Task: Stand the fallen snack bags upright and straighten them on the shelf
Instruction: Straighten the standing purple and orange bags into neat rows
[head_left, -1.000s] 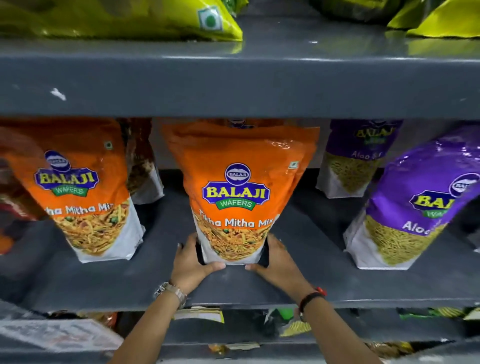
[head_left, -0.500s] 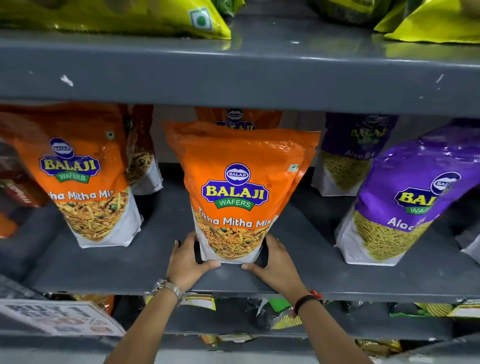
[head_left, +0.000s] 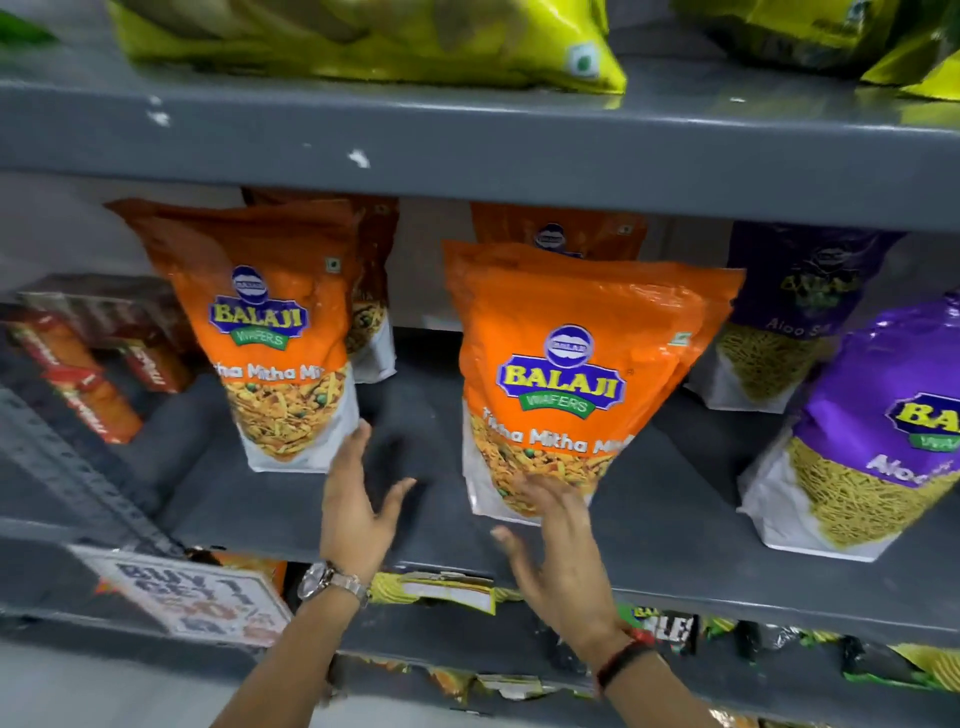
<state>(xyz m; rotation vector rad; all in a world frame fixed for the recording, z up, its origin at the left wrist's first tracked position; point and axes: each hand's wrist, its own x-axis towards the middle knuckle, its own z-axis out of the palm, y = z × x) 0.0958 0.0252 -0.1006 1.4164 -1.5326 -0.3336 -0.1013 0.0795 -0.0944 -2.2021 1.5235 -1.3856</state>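
Two orange Balaji Tikha Mitha Mix bags stand upright on the grey middle shelf (head_left: 415, 535). The middle orange bag (head_left: 566, 374) stands free, leaning slightly left. The left orange bag (head_left: 275, 332) stands further back. My left hand (head_left: 353, 509) is open with fingers spread, its fingertips next to the left bag's lower right corner. My right hand (head_left: 556, 551) is open, just in front of the middle bag's bottom edge, holding nothing. More orange bags stand behind both.
Purple Aloo Sev bags (head_left: 883, 436) stand at the right, one more behind (head_left: 789, 322). Red boxes (head_left: 93, 353) sit at the far left. Yellow-green bags (head_left: 363, 41) lie on the shelf above. A price sign (head_left: 192, 597) hangs below left; snack packs fill the lower shelf.
Both hands have let go of the middle orange bag and opened. They have shifted left, the left hand reaching the left bag. The view has swung to the left.
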